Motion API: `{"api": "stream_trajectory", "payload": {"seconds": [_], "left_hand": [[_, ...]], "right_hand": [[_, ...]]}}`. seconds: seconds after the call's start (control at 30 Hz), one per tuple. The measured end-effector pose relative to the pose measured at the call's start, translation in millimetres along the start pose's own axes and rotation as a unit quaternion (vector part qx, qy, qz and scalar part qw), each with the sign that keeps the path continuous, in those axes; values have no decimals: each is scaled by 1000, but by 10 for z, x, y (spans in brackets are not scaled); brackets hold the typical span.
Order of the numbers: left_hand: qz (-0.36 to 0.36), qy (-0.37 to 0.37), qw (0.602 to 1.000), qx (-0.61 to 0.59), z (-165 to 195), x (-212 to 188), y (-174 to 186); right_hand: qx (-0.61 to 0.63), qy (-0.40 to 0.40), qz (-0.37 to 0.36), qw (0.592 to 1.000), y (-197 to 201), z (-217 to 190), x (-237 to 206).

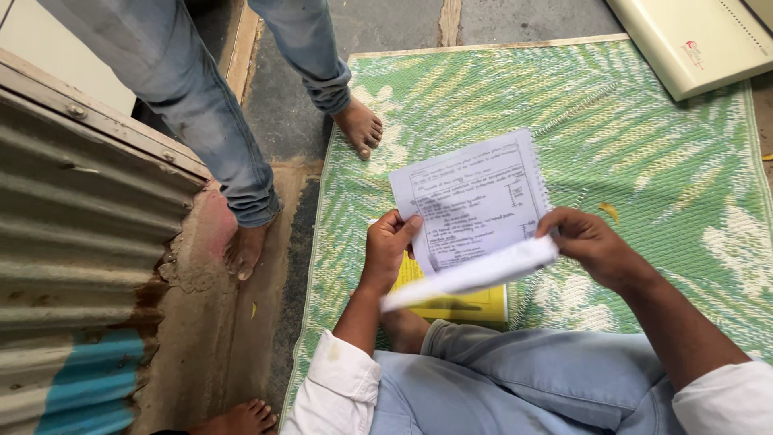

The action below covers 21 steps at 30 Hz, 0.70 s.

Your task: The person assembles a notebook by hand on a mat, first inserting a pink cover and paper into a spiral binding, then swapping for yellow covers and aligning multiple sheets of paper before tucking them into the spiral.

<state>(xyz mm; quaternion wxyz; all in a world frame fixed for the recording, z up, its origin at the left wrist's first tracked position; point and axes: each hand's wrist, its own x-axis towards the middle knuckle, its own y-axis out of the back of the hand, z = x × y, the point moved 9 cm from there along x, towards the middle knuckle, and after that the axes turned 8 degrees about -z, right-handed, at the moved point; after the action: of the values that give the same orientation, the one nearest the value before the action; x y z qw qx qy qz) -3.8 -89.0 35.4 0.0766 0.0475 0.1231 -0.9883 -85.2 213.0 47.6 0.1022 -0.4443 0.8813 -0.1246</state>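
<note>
I sit on a green woven mat (644, 161) and hold up a stack of white printed pages (475, 201) with punched holes along its right edge. My left hand (389, 246) grips the stack's lower left edge. My right hand (592, 242) pinches the right edge, where a loose sheet (475, 274) bends down and forward. A yellow sheet (459, 304) lies on the mat under the pages, by my knees. A thin spiral binding wire (576, 109) rests on the mat beyond the pages.
A person in jeans stands barefoot at the mat's far left edge, one foot (360, 125) on the mat, the other (243, 250) on a concrete step. A cream machine (692, 40) sits top right. Corrugated metal (72, 242) lines the left.
</note>
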Motion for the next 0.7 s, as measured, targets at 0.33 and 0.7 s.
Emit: {"api": "stream_trajectory", "payload": {"seconds": [0.33,0.7], "left_hand": [[-22,-52,998,-23,228,-56,-99],[-13,-66,997,-48,175,-48,-94]], "right_hand": [[18,46,74,996,134,4,7],[67,-37,288,955,370,137,-80]]}}
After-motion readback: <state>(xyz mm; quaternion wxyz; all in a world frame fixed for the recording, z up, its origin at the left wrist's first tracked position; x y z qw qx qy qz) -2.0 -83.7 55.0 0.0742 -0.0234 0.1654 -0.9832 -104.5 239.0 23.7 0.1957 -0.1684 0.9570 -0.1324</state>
